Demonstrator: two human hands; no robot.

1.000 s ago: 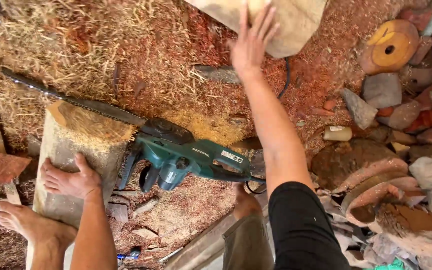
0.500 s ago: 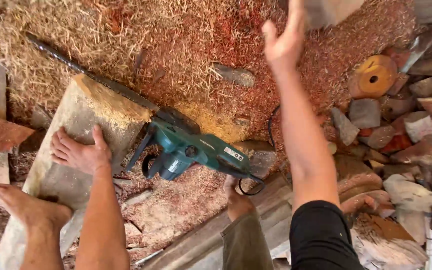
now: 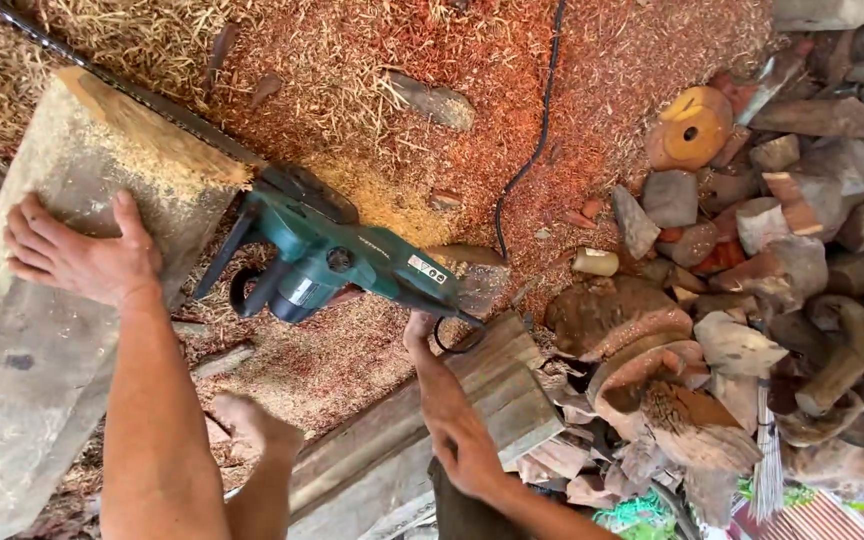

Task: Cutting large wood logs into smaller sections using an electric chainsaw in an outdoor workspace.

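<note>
Your left hand point(image 3: 77, 258) lies flat, fingers spread, on a large grey-brown rough-sawn wooden block point(image 3: 27, 340) — pressing, not gripping. Just right of it, a green electric chainsaw point(image 3: 327, 258) lies on red-and-yellow sawdust point(image 3: 472, 60), its bar resting across the block's top edge. A black cable point(image 3: 532, 150) trails away. Far right — a heap of reddish wood offcuts point(image 3: 782, 300). Your right hand is out of view.

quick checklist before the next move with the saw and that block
1. Left hand flat on the wood block: ok.
2. Left hand apart from the bar: ok.
3. A hand gripping the chainsaw: not ok, none on it.
4. Right hand: cannot tell, out of view.
5. Cord away from the bar: ok, it trails off over the sawdust.
6. Bare foot away from the saw: not ok, toes by the rear handle.
</note>
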